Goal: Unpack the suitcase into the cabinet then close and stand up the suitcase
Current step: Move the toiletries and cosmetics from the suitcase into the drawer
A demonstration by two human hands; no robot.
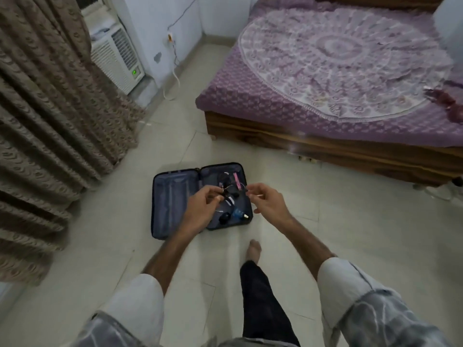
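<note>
A small dark blue suitcase (170, 196) lies open flat on the tiled floor. Its left half shows only lining. The right half holds several small items: a blue bottle (238, 213), a black object (224, 217), a pink item (236, 180) and thin cords. My left hand (204, 206) hovers over the suitcase's middle and pinches a small item with a thin white cord (221, 190). My right hand (265, 200) hangs over the right half, fingers loosely curled, holding nothing that I can make out. No cabinet is in view.
A bed (350, 78) with a purple patterned cover on a wooden base stands at the right. Brown curtains (45, 108) hang at the left, with a white air-conditioner unit (117, 56) beside them. My bare foot (253, 249) stands just in front of the suitcase.
</note>
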